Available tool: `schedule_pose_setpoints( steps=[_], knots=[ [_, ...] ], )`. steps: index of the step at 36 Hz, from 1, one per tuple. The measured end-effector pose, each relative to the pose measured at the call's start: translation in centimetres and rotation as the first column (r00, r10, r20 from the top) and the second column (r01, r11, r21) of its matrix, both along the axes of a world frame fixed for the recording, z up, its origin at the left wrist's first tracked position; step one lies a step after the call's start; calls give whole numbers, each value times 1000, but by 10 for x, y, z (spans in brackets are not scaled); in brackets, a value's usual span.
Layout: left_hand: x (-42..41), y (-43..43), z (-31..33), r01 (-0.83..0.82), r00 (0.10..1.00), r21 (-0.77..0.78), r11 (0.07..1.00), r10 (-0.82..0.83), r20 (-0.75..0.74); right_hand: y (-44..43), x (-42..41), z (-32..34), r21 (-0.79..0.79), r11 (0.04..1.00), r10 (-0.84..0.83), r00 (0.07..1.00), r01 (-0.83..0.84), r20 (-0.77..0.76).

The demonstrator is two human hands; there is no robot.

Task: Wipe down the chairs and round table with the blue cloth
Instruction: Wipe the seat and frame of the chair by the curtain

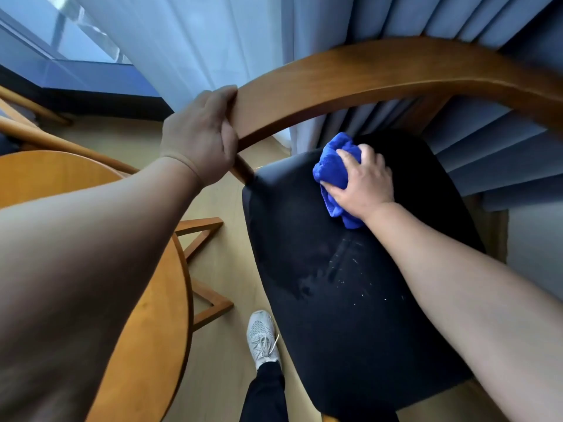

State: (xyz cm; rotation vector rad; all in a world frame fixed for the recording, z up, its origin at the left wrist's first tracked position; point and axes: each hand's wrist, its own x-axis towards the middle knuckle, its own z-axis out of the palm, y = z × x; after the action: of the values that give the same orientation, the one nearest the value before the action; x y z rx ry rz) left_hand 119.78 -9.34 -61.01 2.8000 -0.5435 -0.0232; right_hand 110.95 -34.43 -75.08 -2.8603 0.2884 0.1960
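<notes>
**Blue cloth on the black chair seat, beside the curtained window**

The right hand (362, 181) grips a bunched bright blue microfibre cloth (332, 166) and presses it onto the black padded seat (304, 239) of a wooden chair, towards the back of the seat. The left hand (198, 135) is wrapped round the near end of the chair's curved honey-brown wooden back rail (380, 71), with its fingers curled over the edge.

The dark seat fabric carries a scatter of pale specks and short scratch-like marks (350, 269) near its middle, closer to the camera than the cloth. A duller, smudged patch lies just left of them.

Left of the chair stands a round wooden table (152, 345) of the same warm tone, its top partly hidden by the left forearm. Its angled wooden base struts (210, 303) show on the pale wood-look floor (219, 269) between table and chair.

Behind the chair hang a sheer white curtain (198, 41) and, to its right, a pleated grey-blue heavy curtain (457, 22). At the upper left is window glass in a dark frame (30, 32). The wooden rails of a second chair (45, 138) cross the left edge.

A foot in a light grey mesh trainer (262, 336), below a black trouser leg, stands on the floor just beside the seat's front left edge.
</notes>
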Motion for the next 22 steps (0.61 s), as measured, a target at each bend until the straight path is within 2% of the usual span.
schedule_pose_setpoints(
  steps=[9,11,13,15,22],
  knots=[
    [-2,-1,2,-1,1000,19,1000,1,-2,33,-51,6,105,994,43,999,-41,-12],
    [-2,-2,3,6,1000,22,1000,-5,-7,49,-85,5,81,990,113,994,-113,0],
    [-2,-3,4,10,1000,20,1000,-9,-13,72,-128,5,55,964,261,965,-260,-12],
    [-2,-3,6,-1,1000,20,1000,1,-21,91,-164,7,94,921,385,922,-379,-50],
    [-5,-9,9,-12,1000,34,999,13,-23,83,-164,11,72,892,452,889,-447,-71]
  ],
)
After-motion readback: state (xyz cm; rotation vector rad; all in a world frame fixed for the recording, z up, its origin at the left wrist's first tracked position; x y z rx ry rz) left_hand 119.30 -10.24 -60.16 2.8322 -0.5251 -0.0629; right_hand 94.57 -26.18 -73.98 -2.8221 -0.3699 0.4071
